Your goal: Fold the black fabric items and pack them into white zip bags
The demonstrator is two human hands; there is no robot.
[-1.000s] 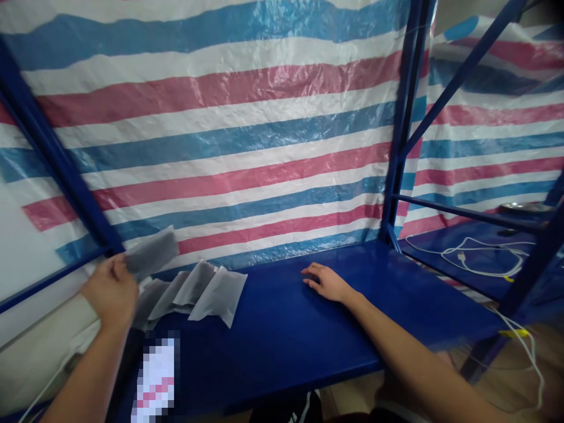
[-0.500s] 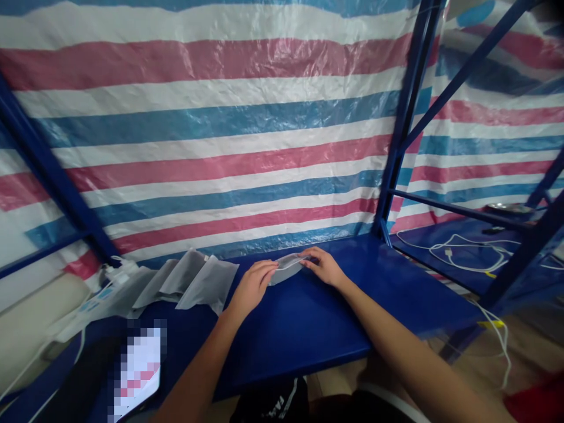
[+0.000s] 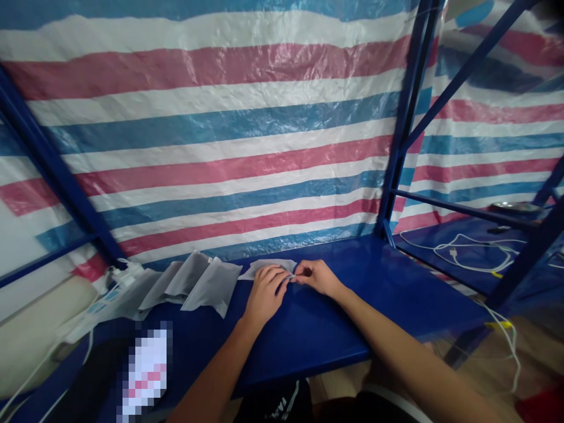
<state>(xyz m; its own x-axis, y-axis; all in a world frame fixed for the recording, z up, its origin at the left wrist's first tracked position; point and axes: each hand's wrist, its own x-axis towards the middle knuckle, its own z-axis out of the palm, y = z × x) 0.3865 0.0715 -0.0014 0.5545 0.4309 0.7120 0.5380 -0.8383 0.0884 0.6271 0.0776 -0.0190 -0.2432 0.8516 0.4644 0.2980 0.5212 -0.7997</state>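
A translucent, frosted plastic zip bag (image 3: 268, 264) lies on the blue tabletop (image 3: 317, 329), its near edge between my two hands. My left hand (image 3: 268, 288) pinches that edge, with its fingers bent over part of the bag. Close beside it, my right hand (image 3: 318, 277) grips the same edge between thumb and forefinger. The fingertips of both hands nearly meet there. To the left, several similar frosted bags (image 3: 211, 286) lie overlapping in a row.
A white power strip (image 3: 99, 305) with cables lies at the left, near a pixelated phone-like screen (image 3: 147, 370). Blue metal posts (image 3: 392, 170) frame the table, with a striped plastic sheet (image 3: 229, 135) behind. White cables (image 3: 467, 252) are coiled on the right surface.
My hands have come closer together on the bag's edge. The bag, earlier stretched between them, now lies flatter behind my fingers. The view has shifted slightly.
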